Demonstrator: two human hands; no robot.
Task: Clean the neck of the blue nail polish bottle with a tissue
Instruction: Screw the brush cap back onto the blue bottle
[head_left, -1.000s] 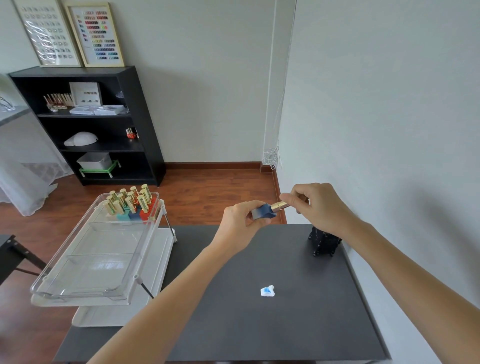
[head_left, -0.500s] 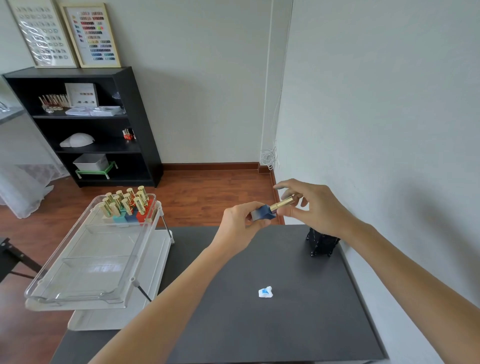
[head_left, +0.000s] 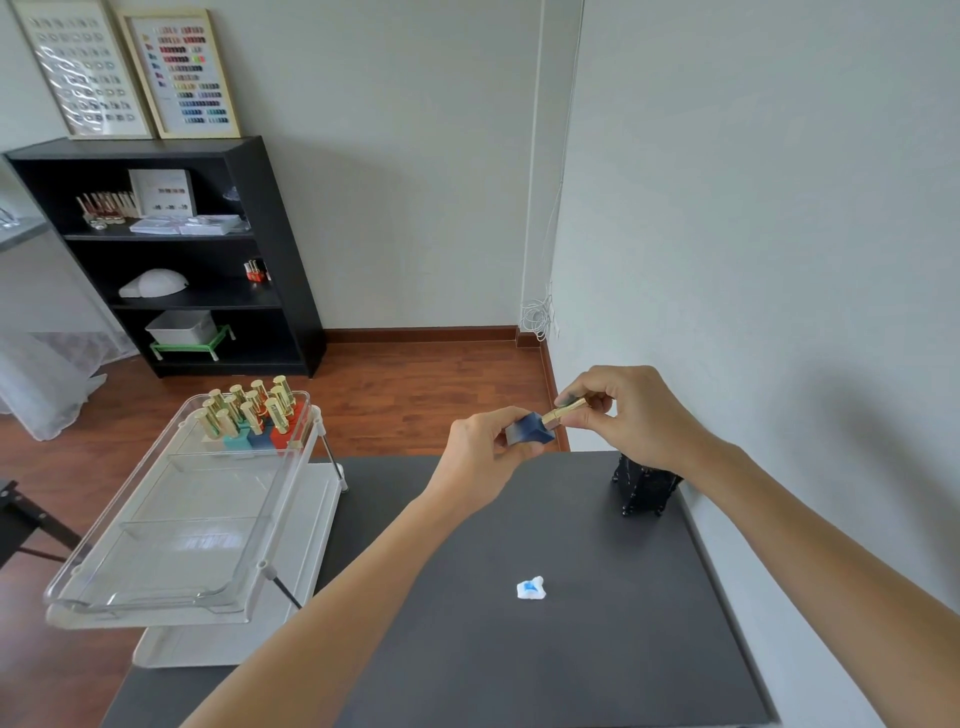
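My left hand (head_left: 480, 457) grips the blue nail polish bottle (head_left: 530, 435), held tilted above the far edge of the dark table (head_left: 519, 649). The bottle's gold cap (head_left: 567, 410) points right and up, and my right hand (head_left: 626, 415) pinches it between thumb and fingers. The cap sits against the bottle's neck, which is hidden. A small crumpled white tissue (head_left: 530, 588) with a blue stain lies on the table below, apart from both hands.
A clear tiered tray (head_left: 171, 525) stands at the left, with several gold-capped polish bottles (head_left: 249, 415) at its far end. A small black stand (head_left: 644, 488) sits at the table's back right, against the wall. A black shelf (head_left: 171, 254) stands across the room.
My right hand's fingers have closed and shifted around the gold cap, as if turning it. The bottle stays in my left hand at about the same place. The tissue has not moved.
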